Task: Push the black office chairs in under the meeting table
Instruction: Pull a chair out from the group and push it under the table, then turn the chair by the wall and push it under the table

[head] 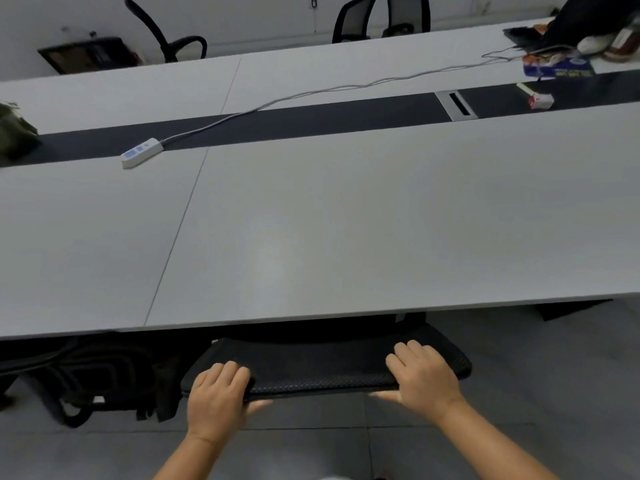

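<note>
- Both hands on top edge of black chair backrest [325,370] — left hand [216,398] near its left end, right hand [424,377] near its right end.
- Fingers [228,374] curled over the top, thumbs underneath — gripping the backrest.
- Backrest long axis left-right, roughly along the surface [346,220] edge, directly ahead of both hands.
- Seat seemingly tucked under already; further push goes straight forward.
- Second chair [93,372] at left, partly under.

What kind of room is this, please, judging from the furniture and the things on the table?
Probably an office meeting room. A long grey meeting table carries a white power strip, and black office chairs stand along it; both hands grip the backrest of one chair.
</note>
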A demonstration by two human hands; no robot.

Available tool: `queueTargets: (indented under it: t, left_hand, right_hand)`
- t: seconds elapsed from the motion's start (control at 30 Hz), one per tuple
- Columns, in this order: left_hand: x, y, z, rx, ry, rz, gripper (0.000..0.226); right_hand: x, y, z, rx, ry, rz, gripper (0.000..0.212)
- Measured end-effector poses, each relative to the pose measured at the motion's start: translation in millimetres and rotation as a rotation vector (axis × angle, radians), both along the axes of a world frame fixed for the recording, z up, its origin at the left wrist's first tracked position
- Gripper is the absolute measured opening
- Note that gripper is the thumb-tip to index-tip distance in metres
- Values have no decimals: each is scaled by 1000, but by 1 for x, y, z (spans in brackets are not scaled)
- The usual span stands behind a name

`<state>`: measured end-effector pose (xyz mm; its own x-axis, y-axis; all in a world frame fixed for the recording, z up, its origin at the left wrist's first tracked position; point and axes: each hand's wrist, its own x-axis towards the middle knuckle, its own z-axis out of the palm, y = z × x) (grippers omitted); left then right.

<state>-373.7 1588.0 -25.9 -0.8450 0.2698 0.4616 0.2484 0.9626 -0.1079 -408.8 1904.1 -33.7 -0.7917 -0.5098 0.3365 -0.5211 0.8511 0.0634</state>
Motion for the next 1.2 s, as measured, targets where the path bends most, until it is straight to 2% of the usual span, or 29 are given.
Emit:
queueTargets:
  t: [0.13,0.2,0.27,0.33,0.4,0.53,0.63,0.77,0.87,0.9,0.97,1.03,1.1,1.13,1.2]
  left_hand:
    - [9,6,11,62,-180,37,56]
    - [16,9,20,152,-297,32,59]
    - [19,17,32,425,-447,-74,47]
    - [19,30,40,751,-580,-132,28]
    - [24,47,43,887,-663,-216,25]
    - [39,83,37,815,-837,-594,22]
    - [56,103,24,741,-1037,-787,30]
    - [96,122,-4,607,-1360,-843,37]
    - [138,138,-20,514,-1477,-830,37]
    - [154,144,-22,482,-1507,-809,30]
    - [186,156,-25,446,-1571,-805,18]
    - [221,172,-29,414,-1603,-820,19]
    - [261,198,-25,430,-1675,-784,20]
    - [283,213,-21,437,-1692,-783,25]
    - [331,243,-21,459,-1664,-838,45]
  right_hand:
    - [9,0,7,1,-114,-74,62]
    - [16,-4,15,-4,-166,-157,57]
    - [26,-11,21,-136,-249,-312,45]
    - [41,-21,23,-314,-320,-475,49]
    - [64,-31,18,-458,-291,-567,52]
    - [130,-43,24,-972,-286,-826,43]
    - [200,-53,23,-1171,-223,-1118,41]
    - [315,-76,9,-1445,-258,-1514,42]
    - [400,-102,8,-1611,-81,-1735,34]
    - [423,-113,8,-1657,-27,-1849,30]
    - [466,-131,-5,-1600,67,-2090,35]
    - [508,-144,-29,-1617,73,-2212,37]
    - [548,-142,-28,-1684,174,-2206,56]
    - [565,-134,-20,-1771,267,-2172,53]
    - [609,-114,-10,-1816,230,-2143,42]
